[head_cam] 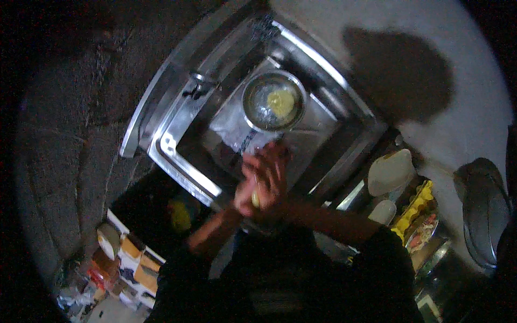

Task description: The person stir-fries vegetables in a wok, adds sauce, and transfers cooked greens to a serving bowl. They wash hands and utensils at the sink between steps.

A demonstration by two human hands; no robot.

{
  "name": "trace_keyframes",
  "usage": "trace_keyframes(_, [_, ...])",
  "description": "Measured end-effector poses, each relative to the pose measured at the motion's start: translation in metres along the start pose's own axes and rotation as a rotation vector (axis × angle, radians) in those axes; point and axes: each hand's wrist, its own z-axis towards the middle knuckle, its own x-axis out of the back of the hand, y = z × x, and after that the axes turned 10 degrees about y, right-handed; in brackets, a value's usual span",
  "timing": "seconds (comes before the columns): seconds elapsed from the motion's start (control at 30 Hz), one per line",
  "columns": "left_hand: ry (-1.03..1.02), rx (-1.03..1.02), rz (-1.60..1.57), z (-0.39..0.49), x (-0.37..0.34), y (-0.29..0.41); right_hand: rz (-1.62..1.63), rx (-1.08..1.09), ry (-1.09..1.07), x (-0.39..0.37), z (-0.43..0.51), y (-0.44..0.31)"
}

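Observation:
My left hand (pixel 244 197) and my right hand (pixel 270 171) are pressed together over a stainless-steel sink (pixel 183 183). A small pale-yellow piece (pixel 255 198) shows between the palms; blur hides what it is. Beyond my fingers, inside the sink, stands a round metal bowl (pixel 245 115). It holds clear liquid and a pale-yellow lump (pixel 280 103). Crumpled clear plastic (pixel 230 131) with dark print lies between the bowl and my hands.
On the right are a pale slab-like object (pixel 391 171), a yellow egg tray (pixel 416 208) and a dish of mixed food (pixel 422 234). A dark oval pan-like object (pixel 482 214) is farther right. Boxes (pixel 135 262) and plastic packaging (pixel 78 298) lie at lower left.

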Motion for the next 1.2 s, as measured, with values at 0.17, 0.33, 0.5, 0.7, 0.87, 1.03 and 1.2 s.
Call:
trace_keyframes(0.17, [-0.143,-0.008,0.205,-0.062,-0.028,-0.002,0.285,0.2,0.113,0.03,-0.021,-0.025])
trace_keyframes(0.33, [-0.163,-0.001,0.276,-0.08,-0.045,0.001,0.275,0.251,-0.036,0.057,-0.021,-0.05])
trace_keyframes(0.5, [-0.074,0.035,0.255,-0.056,-0.009,-0.014,0.213,0.144,-0.205,0.058,-0.061,0.003])
trace_keyframes(0.7, [0.177,0.235,-0.036,0.009,0.085,-0.062,-0.182,-0.589,-0.648,0.044,-0.092,0.08])
trace_keyframes(0.87, [0.18,0.005,0.012,0.0,0.02,-0.097,0.124,-0.868,-0.482,0.136,-0.056,0.049])
trace_keyframes(1.03, [0.227,0.201,0.383,-0.019,-0.093,-0.106,-0.112,-0.715,-0.384,0.24,-0.003,0.068])
trace_keyframes(1.2, [0.373,-0.191,0.912,0.036,-0.04,-0.087,-0.373,-0.553,-0.209,0.345,0.081,0.149])
